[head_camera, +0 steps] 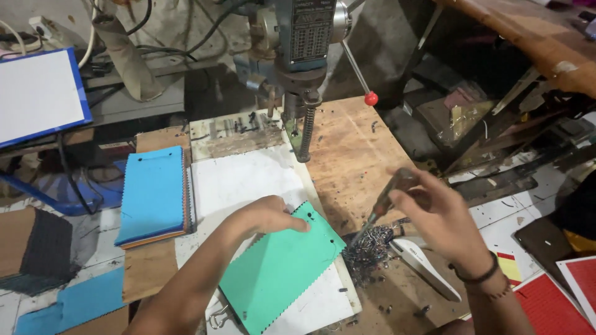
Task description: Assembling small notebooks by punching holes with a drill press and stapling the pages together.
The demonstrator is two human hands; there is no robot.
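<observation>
Left hand (267,216) pressing green swatch (279,267) flat, right hand (434,214) grip holding screwdriver (386,201) beside it

A worn wooden table (354,155) carries the work. A white board (248,180) lies flat on it, and on that board rests a green swatch stack (279,267) with pinked edges. Left of the board sits a pile of fabric samples (153,195), blue on top. Near the table's right side lies a heap of small dark metal bits (367,248), just beside a white scissors handle (425,267).
</observation>
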